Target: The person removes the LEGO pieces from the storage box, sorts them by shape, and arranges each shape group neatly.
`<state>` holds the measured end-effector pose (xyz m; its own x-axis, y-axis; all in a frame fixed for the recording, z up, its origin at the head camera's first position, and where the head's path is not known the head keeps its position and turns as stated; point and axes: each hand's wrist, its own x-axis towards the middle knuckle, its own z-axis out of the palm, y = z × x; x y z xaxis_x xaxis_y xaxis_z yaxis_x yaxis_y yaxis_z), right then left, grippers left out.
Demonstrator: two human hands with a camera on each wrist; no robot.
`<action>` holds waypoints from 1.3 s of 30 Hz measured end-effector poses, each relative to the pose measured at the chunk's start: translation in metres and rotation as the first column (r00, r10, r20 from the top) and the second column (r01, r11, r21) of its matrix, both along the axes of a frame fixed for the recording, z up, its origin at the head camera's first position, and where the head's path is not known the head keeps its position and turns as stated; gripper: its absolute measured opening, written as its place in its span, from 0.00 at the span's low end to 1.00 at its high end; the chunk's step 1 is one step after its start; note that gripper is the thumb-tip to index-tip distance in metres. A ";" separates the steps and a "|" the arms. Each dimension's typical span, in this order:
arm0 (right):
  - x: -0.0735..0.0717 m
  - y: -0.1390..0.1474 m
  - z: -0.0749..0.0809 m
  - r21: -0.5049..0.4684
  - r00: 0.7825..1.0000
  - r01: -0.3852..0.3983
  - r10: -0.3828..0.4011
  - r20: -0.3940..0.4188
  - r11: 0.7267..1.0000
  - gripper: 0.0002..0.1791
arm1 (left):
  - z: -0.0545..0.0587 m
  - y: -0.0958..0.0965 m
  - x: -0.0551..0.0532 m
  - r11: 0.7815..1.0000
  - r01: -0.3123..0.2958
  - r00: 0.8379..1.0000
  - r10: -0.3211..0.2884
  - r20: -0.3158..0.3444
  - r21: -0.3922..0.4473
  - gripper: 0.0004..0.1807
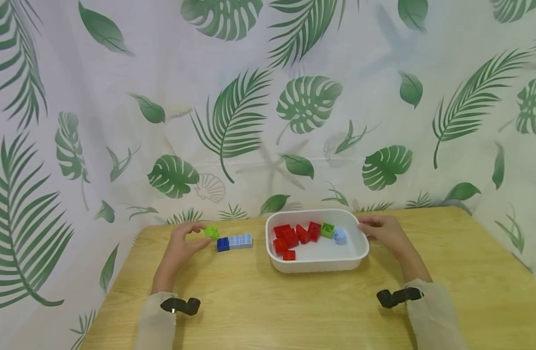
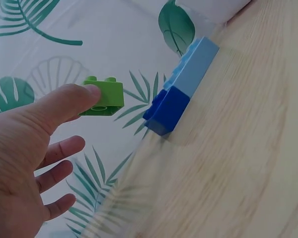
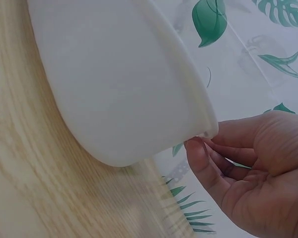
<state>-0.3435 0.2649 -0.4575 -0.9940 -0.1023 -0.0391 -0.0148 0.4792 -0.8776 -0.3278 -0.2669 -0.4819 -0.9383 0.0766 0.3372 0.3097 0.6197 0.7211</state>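
Observation:
Between thumb and forefinger, my left hand [image 1: 183,243] pinches a light green toy brick [image 2: 109,98], held just above the table near a row of bricks. That row has a dark blue brick [image 1: 223,244] at its left end and light blue bricks [image 1: 241,241] to the right of it. A white plastic tub [image 1: 316,265] stands right of the row. With thumb and fingers, my right hand [image 1: 383,234] grips the tub's right rim, seen closely in the right wrist view [image 3: 260,168].
Inside the tub lie several red bricks [image 1: 290,237], one green brick [image 1: 327,230] and one light blue brick [image 1: 340,236]. A wooden table [image 1: 289,311] carries everything. Behind it hangs a leaf-patterned cloth [image 1: 259,121].

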 end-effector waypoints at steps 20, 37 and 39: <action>0.000 0.002 0.000 0.009 1.000 0.017 -0.017 0.001 1.000 0.25 | -0.011 -0.011 0.001 0.999 -0.021 0.990 0.025 0.141 -0.030 0.20; 0.000 0.000 -0.002 -0.012 1.000 0.009 -0.009 -0.025 1.000 0.24 | -0.015 -0.020 0.007 0.984 -0.035 0.979 0.069 0.191 -0.177 0.18; 0.001 -0.001 -0.002 0.000 1.000 0.015 -0.015 -0.019 1.000 0.24 | -0.014 -0.021 0.008 0.981 -0.039 0.976 0.078 0.202 -0.191 0.18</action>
<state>-0.3428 0.2642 -0.4593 -0.9960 -0.0877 -0.0198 -0.0247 0.4796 -0.8771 -0.3198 -0.2881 -0.4959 -0.9909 0.0619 0.1197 0.1245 0.7607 0.6371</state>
